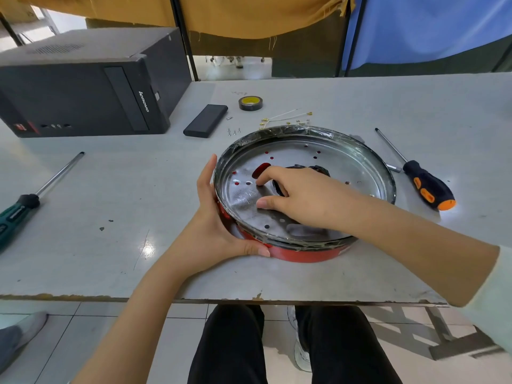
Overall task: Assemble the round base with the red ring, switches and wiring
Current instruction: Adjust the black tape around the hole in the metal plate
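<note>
- Cupping the red ring (302, 254), left fingers (256, 249) wrap its near wall.
- Right fingers (267, 176) rest loosely spread inside the base (332, 153), holding nothing.
- Judged stiff, light sheet metal, edges likely sharp; grip the outer wall.

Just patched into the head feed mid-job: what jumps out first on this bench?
The round metal base sitting in the red ring dominates the table's middle; the left hand holds its near-left rim while the right hand reaches into the pan, fingers at the central opening. An orange-and-black screwdriver lies right of it, a black computer tower at far left.
</note>
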`<state>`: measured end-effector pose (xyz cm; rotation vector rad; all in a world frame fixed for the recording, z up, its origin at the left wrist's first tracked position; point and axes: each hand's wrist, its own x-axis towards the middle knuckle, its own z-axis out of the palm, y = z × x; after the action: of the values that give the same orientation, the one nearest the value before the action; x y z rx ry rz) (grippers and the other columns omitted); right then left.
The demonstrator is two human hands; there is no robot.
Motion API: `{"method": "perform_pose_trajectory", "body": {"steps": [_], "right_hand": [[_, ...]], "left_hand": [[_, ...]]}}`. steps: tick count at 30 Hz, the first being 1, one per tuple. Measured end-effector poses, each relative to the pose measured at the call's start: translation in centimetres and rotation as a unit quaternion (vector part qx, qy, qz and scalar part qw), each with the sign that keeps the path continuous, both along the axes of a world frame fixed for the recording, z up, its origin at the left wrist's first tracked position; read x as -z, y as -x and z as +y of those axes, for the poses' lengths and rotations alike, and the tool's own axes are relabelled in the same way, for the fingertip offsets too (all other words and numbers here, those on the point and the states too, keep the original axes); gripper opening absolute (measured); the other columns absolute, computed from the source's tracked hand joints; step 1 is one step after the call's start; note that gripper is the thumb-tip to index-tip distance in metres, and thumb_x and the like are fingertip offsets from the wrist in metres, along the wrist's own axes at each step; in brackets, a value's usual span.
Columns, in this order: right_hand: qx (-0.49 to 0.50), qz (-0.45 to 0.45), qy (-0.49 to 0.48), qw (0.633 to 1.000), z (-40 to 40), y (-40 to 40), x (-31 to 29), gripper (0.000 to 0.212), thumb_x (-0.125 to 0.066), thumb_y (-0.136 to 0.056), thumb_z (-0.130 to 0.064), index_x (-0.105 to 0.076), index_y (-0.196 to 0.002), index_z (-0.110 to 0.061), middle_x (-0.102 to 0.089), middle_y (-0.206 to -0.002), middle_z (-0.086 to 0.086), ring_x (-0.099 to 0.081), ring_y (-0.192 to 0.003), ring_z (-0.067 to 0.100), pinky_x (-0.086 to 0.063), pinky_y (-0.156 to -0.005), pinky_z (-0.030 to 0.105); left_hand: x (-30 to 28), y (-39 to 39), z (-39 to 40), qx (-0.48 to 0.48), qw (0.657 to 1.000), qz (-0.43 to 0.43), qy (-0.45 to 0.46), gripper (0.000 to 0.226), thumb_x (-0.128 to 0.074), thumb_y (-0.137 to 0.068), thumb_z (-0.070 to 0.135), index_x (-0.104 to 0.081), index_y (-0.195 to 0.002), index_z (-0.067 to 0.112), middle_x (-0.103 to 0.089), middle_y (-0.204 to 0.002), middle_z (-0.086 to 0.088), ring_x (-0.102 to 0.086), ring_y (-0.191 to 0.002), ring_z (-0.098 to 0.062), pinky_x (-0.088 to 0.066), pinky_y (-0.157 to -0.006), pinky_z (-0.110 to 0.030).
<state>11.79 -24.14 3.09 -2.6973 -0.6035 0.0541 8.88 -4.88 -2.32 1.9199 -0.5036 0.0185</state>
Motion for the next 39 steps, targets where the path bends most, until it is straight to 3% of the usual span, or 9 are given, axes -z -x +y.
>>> {"method": "perform_pose_trajectory", "body": {"steps": [4, 6, 10, 13, 18, 26, 32, 36, 39], "right_hand": [[-0.013, 0.031, 0.013, 0.999, -0.3, 0.1, -0.7, 0.049, -0.053, -0.091, -0.051, -0.039, -0.135, -0.033, -0.044, -0.065, -0.013, -0.042, -0.061, -0.001, -0.026, -0.051, 0.023], [-0.041, 0.065, 0.025, 0.997, -0.9, -0.1, -1.4, 0.054, -0.053, -0.091, -0.050, -0.032, -0.140, -0.035, -0.050, -0.067, -0.012, -0.045, -0.061, -0.001, -0.028, -0.052, 0.020], [-0.075, 0.112, 0.015, 0.991, -2.0, -0.8, -2.6, 0.056, -0.055, -0.092, -0.043, -0.030, -0.142, -0.037, -0.062, -0.082, -0.016, -0.052, -0.065, -0.009, -0.038, -0.058, 0.011], [-0.078, 0.146, -0.006, 0.986, -2.5, -1.1, -2.8, 0.061, -0.061, -0.089, -0.041, -0.030, -0.142, -0.036, -0.068, -0.085, -0.014, -0.054, -0.062, -0.009, -0.040, -0.057, 0.006], [-0.115, 0.198, -0.014, 0.973, -3.0, -1.3, -2.6, 0.072, -0.070, -0.083, -0.034, -0.029, -0.142, -0.037, -0.057, -0.076, -0.005, -0.050, -0.052, -0.002, -0.040, -0.050, 0.009], [-0.113, 0.240, -0.055, 0.963, -3.5, -2.0, -2.0, 0.066, -0.075, -0.080, -0.029, -0.039, -0.133, -0.042, -0.054, -0.074, -0.002, -0.053, -0.056, 0.010, -0.043, -0.048, 0.013], [-0.121, 0.218, -0.060, 0.966, -3.2, -1.9, -2.0, 0.053, -0.074, -0.080, -0.033, -0.046, -0.124, -0.044, -0.051, -0.062, -0.031, -0.047, -0.051, 0.001, -0.047, -0.056, 0.017], [-0.109, 0.198, -0.062, 0.972, -3.2, -1.7, -2.1, 0.048, -0.074, -0.079, -0.034, -0.050, -0.121, -0.042, -0.049, -0.065, -0.033, -0.048, -0.054, -0.002, -0.045, -0.056, 0.018], [-0.079, 0.192, -0.087, 0.974, -3.7, -1.5, -2.1, 0.047, -0.075, -0.078, -0.035, -0.052, -0.118, -0.044, -0.054, -0.072, -0.020, -0.052, -0.052, -0.003, -0.049, -0.050, 0.017]], "left_hand": [[0.1, -0.1, 0.0, 0.001, 1.000, -0.003, 0.000, 0.147, -0.093, -0.052, 0.029, 0.021, -0.145, 0.038, -0.031, -0.152, 0.013, -0.035, -0.136, 0.003, -0.034, -0.104, -0.010], [0.1, -0.1, 0.1, 0.004, 1.000, -0.004, -0.001, 0.147, -0.093, -0.052, 0.029, 0.021, -0.145, 0.037, -0.030, -0.153, 0.010, -0.034, -0.138, -0.001, -0.034, -0.107, -0.015], [0.1, 0.0, 0.1, -0.001, 1.000, 0.002, 0.000, 0.148, -0.094, -0.051, 0.032, 0.021, -0.144, 0.042, -0.032, -0.151, 0.015, -0.036, -0.136, 0.002, -0.034, -0.102, -0.008], [0.1, 0.0, 0.1, -0.007, 1.000, -0.001, -0.005, 0.149, -0.094, -0.050, 0.036, 0.021, -0.144, 0.042, -0.032, -0.152, 0.009, -0.039, -0.134, 0.001, -0.036, -0.102, -0.009], [0.0, 0.0, 0.0, -0.011, 1.000, -0.002, -0.016, 0.150, -0.093, -0.050, 0.038, 0.025, -0.144, 0.038, -0.032, -0.151, 0.005, -0.040, -0.134, 0.000, -0.034, -0.103, -0.009], [-0.1, 0.0, 0.0, -0.009, 0.999, -0.009, -0.038, 0.152, -0.092, -0.051, 0.034, 0.029, -0.143, 0.032, -0.030, -0.153, 0.000, -0.039, -0.135, -0.002, -0.032, -0.102, -0.006], [-0.2, 0.1, -0.2, 0.003, 0.998, -0.030, -0.047, 0.149, -0.088, -0.054, 0.036, 0.029, -0.143, 0.016, -0.029, -0.153, 0.000, -0.038, -0.136, -0.004, -0.031, -0.103, -0.007], [-0.3, 0.0, -0.2, 0.002, 0.999, -0.023, -0.043, 0.149, -0.089, -0.053, 0.034, 0.028, -0.144, 0.022, -0.030, -0.152, -0.004, -0.039, -0.136, -0.006, -0.032, -0.103, -0.008], [-0.3, -0.1, -0.1, 0.006, 0.999, -0.027, -0.031, 0.145, -0.089, -0.054, 0.036, 0.025, -0.143, 0.031, -0.027, -0.152, -0.002, -0.039, -0.136, -0.004, -0.036, -0.106, -0.015]]}}
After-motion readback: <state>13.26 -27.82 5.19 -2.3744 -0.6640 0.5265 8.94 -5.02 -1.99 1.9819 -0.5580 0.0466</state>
